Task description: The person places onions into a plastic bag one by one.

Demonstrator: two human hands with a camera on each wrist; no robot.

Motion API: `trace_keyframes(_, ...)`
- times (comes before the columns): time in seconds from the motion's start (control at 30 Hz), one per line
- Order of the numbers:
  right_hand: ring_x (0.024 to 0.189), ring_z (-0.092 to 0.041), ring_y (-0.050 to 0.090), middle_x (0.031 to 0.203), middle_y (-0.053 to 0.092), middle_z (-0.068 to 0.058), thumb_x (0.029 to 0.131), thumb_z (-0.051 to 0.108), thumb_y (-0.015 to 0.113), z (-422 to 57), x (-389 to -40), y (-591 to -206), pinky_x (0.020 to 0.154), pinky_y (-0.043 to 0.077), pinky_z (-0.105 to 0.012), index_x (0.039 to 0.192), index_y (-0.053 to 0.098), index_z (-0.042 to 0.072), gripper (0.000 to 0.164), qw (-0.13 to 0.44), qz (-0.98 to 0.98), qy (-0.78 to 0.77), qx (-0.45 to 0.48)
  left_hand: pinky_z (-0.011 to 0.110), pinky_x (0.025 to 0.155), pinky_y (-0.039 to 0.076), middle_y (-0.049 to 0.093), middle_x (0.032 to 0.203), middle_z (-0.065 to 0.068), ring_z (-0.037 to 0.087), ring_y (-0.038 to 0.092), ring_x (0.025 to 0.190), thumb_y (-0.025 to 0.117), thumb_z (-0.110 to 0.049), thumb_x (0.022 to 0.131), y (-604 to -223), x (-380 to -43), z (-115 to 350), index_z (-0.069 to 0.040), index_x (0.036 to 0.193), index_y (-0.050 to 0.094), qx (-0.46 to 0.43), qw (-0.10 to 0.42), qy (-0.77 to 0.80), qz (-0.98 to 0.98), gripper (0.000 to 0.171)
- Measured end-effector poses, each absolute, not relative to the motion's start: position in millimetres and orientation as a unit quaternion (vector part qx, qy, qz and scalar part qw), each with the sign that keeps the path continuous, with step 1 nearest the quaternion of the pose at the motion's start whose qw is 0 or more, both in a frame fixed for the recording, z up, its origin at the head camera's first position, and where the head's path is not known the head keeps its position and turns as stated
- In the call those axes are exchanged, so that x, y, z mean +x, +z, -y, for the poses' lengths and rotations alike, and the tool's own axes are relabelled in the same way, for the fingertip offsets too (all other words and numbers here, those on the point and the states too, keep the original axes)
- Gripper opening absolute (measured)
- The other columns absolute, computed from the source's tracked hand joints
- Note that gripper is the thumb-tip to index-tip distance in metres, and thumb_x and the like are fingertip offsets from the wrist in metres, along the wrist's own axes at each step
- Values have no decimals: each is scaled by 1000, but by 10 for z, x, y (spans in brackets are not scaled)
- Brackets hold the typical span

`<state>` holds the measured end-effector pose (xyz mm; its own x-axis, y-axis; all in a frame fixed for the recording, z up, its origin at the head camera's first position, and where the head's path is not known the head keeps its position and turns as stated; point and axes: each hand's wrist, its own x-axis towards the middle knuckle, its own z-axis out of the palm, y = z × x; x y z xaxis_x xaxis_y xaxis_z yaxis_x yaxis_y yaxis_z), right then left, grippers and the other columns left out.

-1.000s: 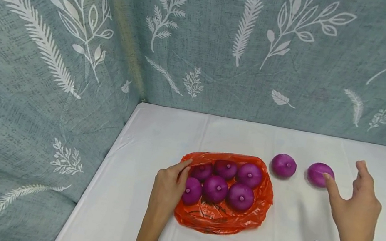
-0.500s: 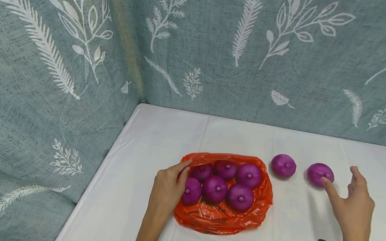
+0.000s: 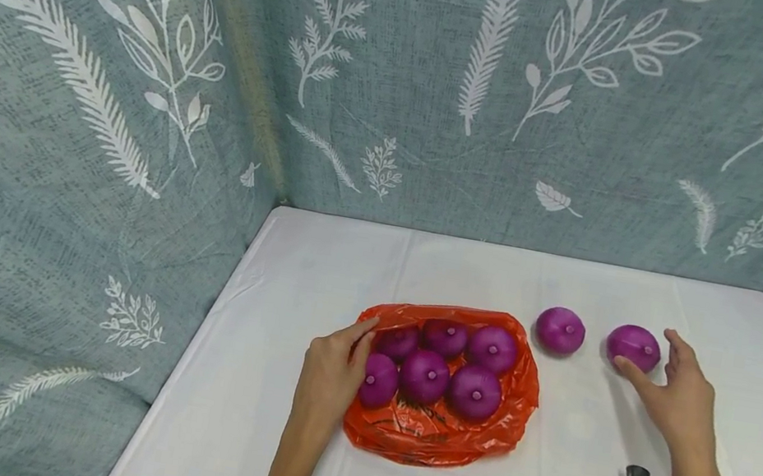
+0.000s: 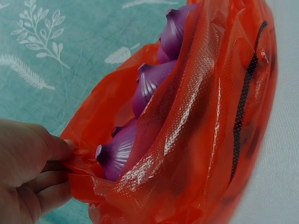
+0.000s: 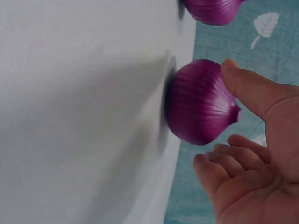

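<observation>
Several purple onions [image 3: 424, 376] sit inside a red plastic bag [image 3: 438, 447] with its mouth spread open. My left hand [image 3: 330, 375] pinches the bag's left rim between thumb and fingers, as the left wrist view shows with the gathered plastic [image 4: 81, 161]. Two more onions lie on the table to the right of the bag. Around the rightmost onion [image 3: 634, 347] my right hand [image 3: 681, 402] is spread, thumb at its near side and fingers to its right. In the right wrist view a gap shows between the fingers [image 5: 212, 170] and that onion [image 5: 198, 102]; whether the thumb touches it I cannot tell.
The other loose onion [image 3: 560, 330] lies between the bag and the rightmost onion. A white cloth covers the table [image 3: 264, 319]. Patterned green-blue curtains [image 3: 406, 84] stand behind the table and along its left side.
My right hand has moved left and closer to the rightmost onion, its thumb now at the onion's near side. My left hand and the bag have stayed in place.
</observation>
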<state>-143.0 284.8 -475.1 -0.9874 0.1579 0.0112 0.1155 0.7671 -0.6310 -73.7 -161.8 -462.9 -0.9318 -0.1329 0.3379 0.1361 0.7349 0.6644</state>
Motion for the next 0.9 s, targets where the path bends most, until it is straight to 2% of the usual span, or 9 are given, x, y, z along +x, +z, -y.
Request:
trace_keyframes(0.37,138,-63,39,153,34,-46,100,37,74,-2837,-1468,-4850,112,33,-72,160,26,-12,91,38,937,342,-59,21,50,40,78,116,16,11,48,58,70,-12,103,-4627,-728,1620,-7,131,76,3,180,-364,914,28)
trace_keyframes(0.67,140,-60,40,154,35,-44,100,35,75,-2825,-1492,-4889,113,35,-68,159,29,-13,89,51,931,356,-61,21,52,44,78,116,16,13,55,63,70,-11,103,-4628,-715,1626,-7,131,76,5,184,-368,912,29)
trace_keyframes(0.9,140,-56,44,155,39,-40,97,32,79,-2757,-1459,-4822,111,38,-62,158,34,-11,87,77,924,369,-67,22,51,42,78,115,17,13,53,60,70,-11,103,-4629,-717,1631,-5,130,76,-4,192,-367,910,28)
